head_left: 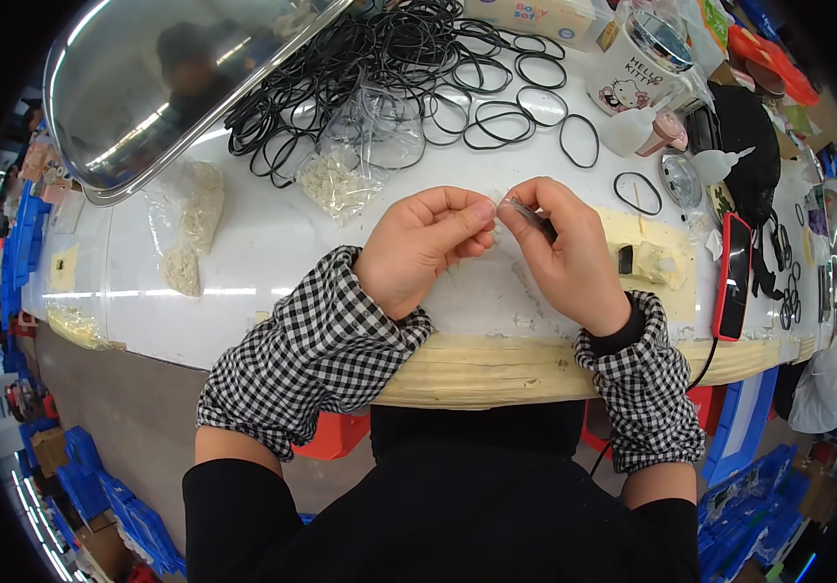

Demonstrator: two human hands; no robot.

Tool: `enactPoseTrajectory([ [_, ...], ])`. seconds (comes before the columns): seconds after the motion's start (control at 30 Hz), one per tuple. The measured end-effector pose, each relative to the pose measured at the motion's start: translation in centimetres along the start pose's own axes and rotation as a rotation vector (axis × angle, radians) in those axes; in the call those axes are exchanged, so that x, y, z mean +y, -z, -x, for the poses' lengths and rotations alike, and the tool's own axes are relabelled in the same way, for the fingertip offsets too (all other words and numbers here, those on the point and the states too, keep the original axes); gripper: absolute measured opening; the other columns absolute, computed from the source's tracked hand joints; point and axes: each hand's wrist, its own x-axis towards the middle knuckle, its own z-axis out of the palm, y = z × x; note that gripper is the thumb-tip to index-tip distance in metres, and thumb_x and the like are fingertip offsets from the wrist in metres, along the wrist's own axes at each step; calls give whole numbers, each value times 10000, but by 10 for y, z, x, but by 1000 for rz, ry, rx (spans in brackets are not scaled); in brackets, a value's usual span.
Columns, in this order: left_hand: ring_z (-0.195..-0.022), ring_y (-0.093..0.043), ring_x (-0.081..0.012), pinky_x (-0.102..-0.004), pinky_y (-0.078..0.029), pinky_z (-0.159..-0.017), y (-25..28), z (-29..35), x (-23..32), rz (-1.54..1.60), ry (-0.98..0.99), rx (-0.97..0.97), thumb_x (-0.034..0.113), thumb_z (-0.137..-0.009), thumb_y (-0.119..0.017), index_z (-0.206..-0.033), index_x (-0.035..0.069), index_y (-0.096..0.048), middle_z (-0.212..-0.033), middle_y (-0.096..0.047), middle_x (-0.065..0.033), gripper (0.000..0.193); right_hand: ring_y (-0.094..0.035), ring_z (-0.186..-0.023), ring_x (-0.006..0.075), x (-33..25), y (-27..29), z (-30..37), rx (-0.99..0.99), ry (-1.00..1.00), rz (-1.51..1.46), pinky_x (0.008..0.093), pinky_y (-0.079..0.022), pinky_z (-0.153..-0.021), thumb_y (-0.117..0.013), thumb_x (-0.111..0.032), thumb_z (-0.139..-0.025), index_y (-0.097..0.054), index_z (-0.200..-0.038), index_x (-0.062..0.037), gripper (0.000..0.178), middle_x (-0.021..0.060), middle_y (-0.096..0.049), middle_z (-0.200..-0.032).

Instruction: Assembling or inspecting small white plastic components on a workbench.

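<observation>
My left hand (428, 243) is closed in a pinch above the middle of the white table, thumb against forefinger. Whatever sits between those fingertips is too small to make out. Just to its right, my right hand (572, 255) grips a small dark grey metal tool (535, 222) between thumb and fingers; its exact kind does not show. The fingertips of both hands nearly meet. Beyond my left hand lies an open clear bag (341, 180) with small pale pieces in it. Black rubber rings (380, 58) are heaped behind that bag, with several loose ones spread to the right.
A large shiny metal tray (161, 92) stands at the far left, near a second bag of pale pieces (190, 223). At right are a white mug (632, 78), a red-cased phone (732, 277) with a cable, and a taped patch (657, 262). Yellowish tape (487, 371) covers the front edge.
</observation>
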Motion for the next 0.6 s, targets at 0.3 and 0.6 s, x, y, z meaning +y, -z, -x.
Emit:
enactPoseTrajectory([
  [0.3, -730, -568, -68, -186, -472, -672, 2, -2, -3, -69, -69, -19, 166, -926, -575, -985, -4, -591, -836, -614, -23, 181, -508, -556, 170, -4, -1, 1, 8, -43, -45, 265, -396, -481, -636, -58, -809, -561, -846, 26, 119, 98, -556, -708],
  [0.6, -677, -459, -44, -171, -387, -625, 2, -3, 2, 13, -46, -54, 229, -959, -516, -946, 32, -572, -757, -529, 31, 205, -496, -520, 170, -6, 2, 0, 69, 122, 183, 283, -386, -461, -667, -216, -822, -575, -832, -30, 208, 57, -554, -674],
])
